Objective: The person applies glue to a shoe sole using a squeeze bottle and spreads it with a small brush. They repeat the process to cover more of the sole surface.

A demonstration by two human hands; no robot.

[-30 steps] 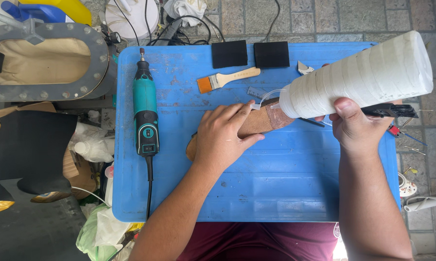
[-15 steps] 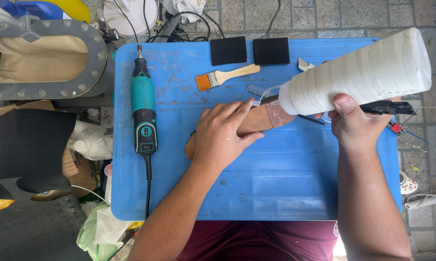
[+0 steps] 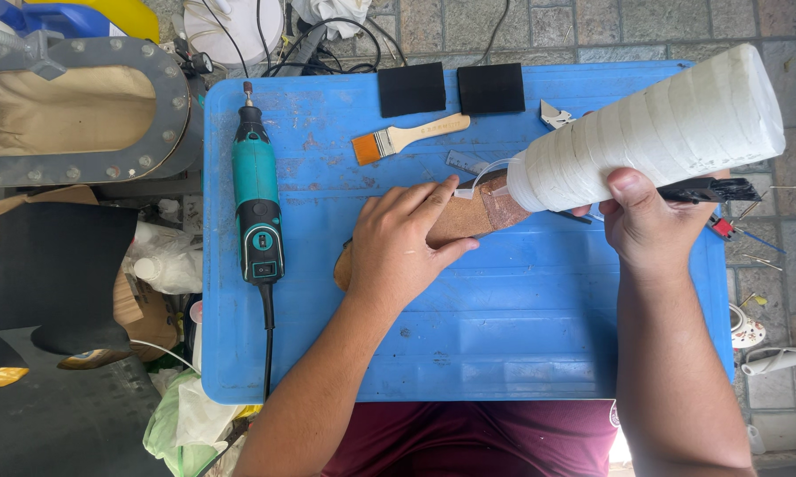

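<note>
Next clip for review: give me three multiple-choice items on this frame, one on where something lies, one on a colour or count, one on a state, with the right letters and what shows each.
1. Where does the rotary tool lie on the blue table?
A. near its left edge
B. near its right edge
C. under the right hand

2. How many black square pads lie at the table's far edge?
A. one
B. two
C. four

3. What is the left hand doing?
A. lifting the paintbrush
B. hanging free of the table
C. pressing flat on the brown piece

Answers:
1 A: the teal and black tool lies lengthwise along the left side.
2 B: a second pad sits beside the first, above the paintbrush.
3 C: its palm covers the piece, while the right hand holds the white bottle with its mouth at the piece's end.
</note>
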